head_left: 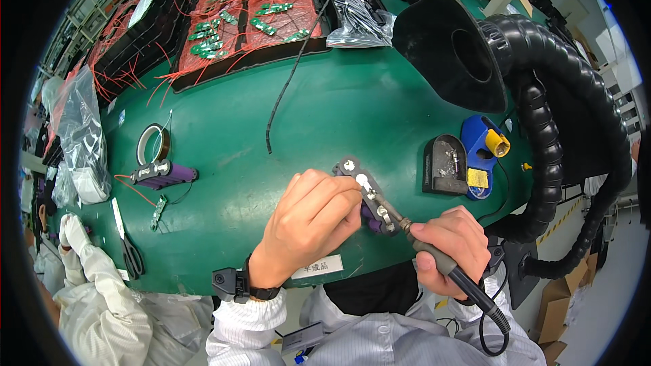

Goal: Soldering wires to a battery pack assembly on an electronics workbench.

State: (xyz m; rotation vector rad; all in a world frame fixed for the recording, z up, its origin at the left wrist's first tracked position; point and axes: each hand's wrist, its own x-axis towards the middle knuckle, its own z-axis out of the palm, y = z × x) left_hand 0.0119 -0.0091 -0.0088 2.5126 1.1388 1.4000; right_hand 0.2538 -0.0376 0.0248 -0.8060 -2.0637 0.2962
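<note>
- Well left of the pack, a second pack looks wired to a small board; a snagged sleeve could, I judge, strain that link.
- Just left of the pack, my left hand bends its fingers close together at the edge; my knuckles hide the fingertips, so I cannot tell what they pinch. A slipping tip might burn them.
- Between my two hands, the pack lies slanted beneath the iron; metal straying across its contacts might short them. Whether the tip touches is hard to make out.
- Right of the pack, my right hand grips the iron's handle; a tugging cord, partly hidden by my sleeve, could jerk it.
</note>
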